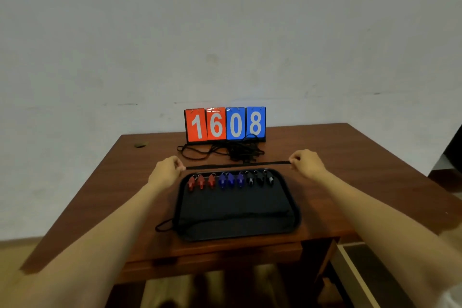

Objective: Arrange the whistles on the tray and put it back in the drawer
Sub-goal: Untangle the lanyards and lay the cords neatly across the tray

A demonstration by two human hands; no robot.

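A black tray [237, 230] lies on the wooden table [100, 182] near its front edge. Along the tray's far rim sit three red whistles [201, 181], three blue whistles [230, 179] and three black whistles [260, 177] in a row. My left hand [166, 170] and my right hand [306, 161] each pinch one end of a black lanyard cord [237, 165], stretched straight between them just behind the tray. Other black cords lie flat across the tray's near part [232, 216], one looping off its left edge.
A flip scoreboard [225, 124] reading 1608 stands at the table's back, against the white wall. A tangle of black cords [225, 151] lies in front of it. An open drawer edge [355, 272] shows at the lower right, below the tabletop.
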